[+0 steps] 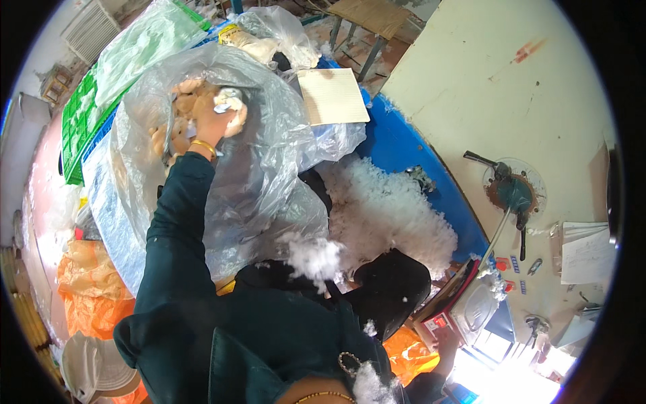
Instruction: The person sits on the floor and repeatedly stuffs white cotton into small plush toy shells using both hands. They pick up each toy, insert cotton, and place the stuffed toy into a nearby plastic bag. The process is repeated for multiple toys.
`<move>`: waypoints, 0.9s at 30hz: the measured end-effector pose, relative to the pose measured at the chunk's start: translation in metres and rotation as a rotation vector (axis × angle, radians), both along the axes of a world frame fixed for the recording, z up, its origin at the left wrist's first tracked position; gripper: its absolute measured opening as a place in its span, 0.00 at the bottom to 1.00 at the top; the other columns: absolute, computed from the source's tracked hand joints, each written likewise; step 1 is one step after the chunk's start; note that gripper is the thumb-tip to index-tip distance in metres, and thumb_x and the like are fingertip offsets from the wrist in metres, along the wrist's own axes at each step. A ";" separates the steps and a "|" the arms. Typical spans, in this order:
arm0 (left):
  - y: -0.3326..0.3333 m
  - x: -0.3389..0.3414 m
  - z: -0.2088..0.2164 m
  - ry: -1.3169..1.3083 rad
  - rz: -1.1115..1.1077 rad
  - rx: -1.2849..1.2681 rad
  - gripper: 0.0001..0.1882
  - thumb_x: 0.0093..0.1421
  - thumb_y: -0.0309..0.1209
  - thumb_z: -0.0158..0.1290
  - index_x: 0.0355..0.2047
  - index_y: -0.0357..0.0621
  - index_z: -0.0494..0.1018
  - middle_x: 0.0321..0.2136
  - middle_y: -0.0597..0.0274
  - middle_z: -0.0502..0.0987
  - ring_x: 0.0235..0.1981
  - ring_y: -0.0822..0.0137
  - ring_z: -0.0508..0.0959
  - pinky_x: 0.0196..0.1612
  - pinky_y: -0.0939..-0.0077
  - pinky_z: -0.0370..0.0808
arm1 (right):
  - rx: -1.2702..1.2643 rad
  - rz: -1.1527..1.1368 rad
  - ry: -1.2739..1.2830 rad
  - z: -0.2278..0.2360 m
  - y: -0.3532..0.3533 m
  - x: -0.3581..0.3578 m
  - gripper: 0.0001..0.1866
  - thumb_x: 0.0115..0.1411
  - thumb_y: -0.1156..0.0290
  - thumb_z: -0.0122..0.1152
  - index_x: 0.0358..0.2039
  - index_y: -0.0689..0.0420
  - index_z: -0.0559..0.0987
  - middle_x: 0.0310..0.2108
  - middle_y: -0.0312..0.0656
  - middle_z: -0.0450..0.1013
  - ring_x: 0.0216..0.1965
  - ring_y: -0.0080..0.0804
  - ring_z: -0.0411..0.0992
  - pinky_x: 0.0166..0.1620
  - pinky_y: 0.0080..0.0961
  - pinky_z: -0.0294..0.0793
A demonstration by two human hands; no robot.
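My left hand (214, 126), with a gold bangle at the wrist, reaches into a large clear plastic bag (262, 172). It touches a pile of tan plush pieces (183, 124), some with small white tags. Its fingers are hidden among the pieces, so their grip does not show. Far off at the lower right, my right hand (445, 347) is at the red and white front panel of a weighing scale (464, 313). Its fingers look stretched out against the panel, and nothing shows in them.
White fluffy stuffing (383, 209) fills a blue bin (424, 168) and clings to my dark trousers. A square cream board (334, 96) lies beside the bag. A pale table (511, 87) on the right bears a stained dish (531, 185) with tools and papers (585, 256). Green crates (79, 128) stand left.
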State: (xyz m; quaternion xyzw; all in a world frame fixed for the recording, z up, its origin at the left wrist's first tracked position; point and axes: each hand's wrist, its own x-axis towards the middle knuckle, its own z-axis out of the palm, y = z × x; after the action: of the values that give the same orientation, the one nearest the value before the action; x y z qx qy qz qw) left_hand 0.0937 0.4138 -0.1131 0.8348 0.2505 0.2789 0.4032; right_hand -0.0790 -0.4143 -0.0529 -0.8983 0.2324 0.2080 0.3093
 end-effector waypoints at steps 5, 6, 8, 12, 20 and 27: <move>-0.006 -0.038 0.032 -0.281 -0.089 -0.749 0.20 0.49 0.19 0.58 0.44 0.34 0.69 0.37 0.57 0.77 0.37 0.66 0.78 0.40 0.75 0.75 | -0.045 0.135 -0.183 0.023 0.069 0.056 0.09 0.54 0.72 0.61 0.36 0.62 0.79 0.26 0.40 0.75 0.25 0.25 0.73 0.25 0.20 0.72; -0.024 -0.039 0.049 -0.319 -0.166 -0.812 0.20 0.49 0.19 0.58 0.44 0.34 0.69 0.37 0.57 0.77 0.37 0.66 0.78 0.40 0.75 0.75 | -0.094 0.278 -0.277 0.031 0.080 0.064 0.09 0.54 0.72 0.61 0.36 0.62 0.79 0.26 0.41 0.75 0.26 0.25 0.73 0.27 0.20 0.71; -0.067 -0.035 0.083 -0.388 -0.337 -0.934 0.20 0.50 0.18 0.59 0.44 0.36 0.69 0.38 0.57 0.77 0.38 0.67 0.78 0.42 0.75 0.76 | 0.186 0.177 -0.252 0.054 0.127 0.085 0.10 0.54 0.72 0.62 0.36 0.62 0.79 0.26 0.41 0.75 0.27 0.26 0.73 0.32 0.20 0.70; -0.175 -0.019 0.102 -0.264 -0.590 -0.974 0.18 0.51 0.19 0.59 0.42 0.37 0.71 0.38 0.59 0.78 0.39 0.68 0.78 0.44 0.75 0.75 | 0.583 0.279 -0.336 0.063 0.232 0.114 0.13 0.54 0.75 0.63 0.41 0.59 0.78 0.33 0.38 0.74 0.33 0.22 0.72 0.35 0.20 0.72; -0.350 -0.023 0.118 -0.049 -1.000 -1.199 0.27 0.45 0.16 0.61 0.47 0.37 0.66 0.40 0.61 0.73 0.43 0.69 0.74 0.47 0.76 0.72 | 1.038 0.147 -0.628 0.056 0.308 0.133 0.18 0.56 0.68 0.65 0.42 0.64 0.72 0.32 0.35 0.73 0.32 0.18 0.69 0.34 0.17 0.69; -0.387 -0.022 0.111 -0.183 -0.919 -0.874 0.14 0.48 0.23 0.62 0.35 0.39 0.71 0.27 0.67 0.75 0.27 0.76 0.73 0.30 0.82 0.70 | 0.355 0.184 -0.787 0.060 0.246 0.119 0.20 0.45 0.73 0.70 0.38 0.60 0.74 0.33 0.40 0.74 0.37 0.30 0.74 0.37 0.26 0.71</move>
State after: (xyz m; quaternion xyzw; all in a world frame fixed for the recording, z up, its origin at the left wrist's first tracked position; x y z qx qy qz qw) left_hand 0.0715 0.0273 -0.0023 0.5884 -0.0779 0.0197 0.8046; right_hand 0.0396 -0.1686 0.0076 -0.8589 -0.0233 -0.0865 0.5042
